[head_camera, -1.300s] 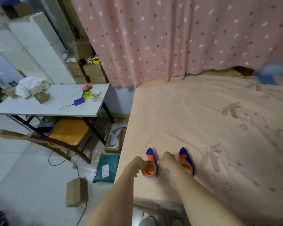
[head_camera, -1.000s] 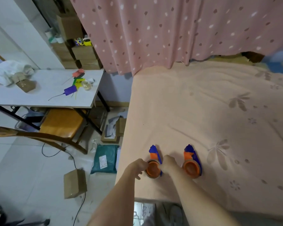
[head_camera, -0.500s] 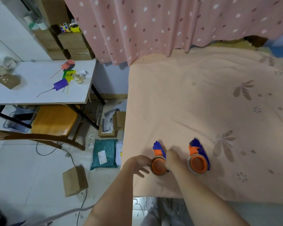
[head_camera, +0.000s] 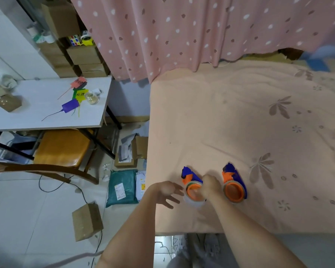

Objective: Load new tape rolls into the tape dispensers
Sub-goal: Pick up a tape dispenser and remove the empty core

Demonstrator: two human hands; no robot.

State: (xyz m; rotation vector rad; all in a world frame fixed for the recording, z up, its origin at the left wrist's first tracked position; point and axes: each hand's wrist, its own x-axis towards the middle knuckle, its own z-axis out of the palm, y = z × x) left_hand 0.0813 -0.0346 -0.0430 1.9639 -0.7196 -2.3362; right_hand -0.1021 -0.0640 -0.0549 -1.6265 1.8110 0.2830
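Note:
Two orange-and-blue tape dispensers lie near the front edge of the bed. The left dispenser [head_camera: 192, 183] has a clear tape roll [head_camera: 194, 202] at its orange hub, partly off toward me. My right hand [head_camera: 210, 185] is closed on the right side of that hub and roll. My left hand [head_camera: 167, 191] hovers just left of it, fingers spread, holding nothing. The right dispenser [head_camera: 234, 183] lies untouched with a roll around its orange hub.
The bed [head_camera: 259, 122] has a peach sheet, its left edge beside my left hand. A white table [head_camera: 37, 109] with a clear tape roll [head_camera: 91, 97] and tags, a wooden chair [head_camera: 60, 147], and boxes [head_camera: 86, 221] and parcels on the floor lie left.
My left hand has let go of the left dispenser and spread its fingers. My right hand stays on the hub, and the clear roll now shows below it. The view tilted downward.

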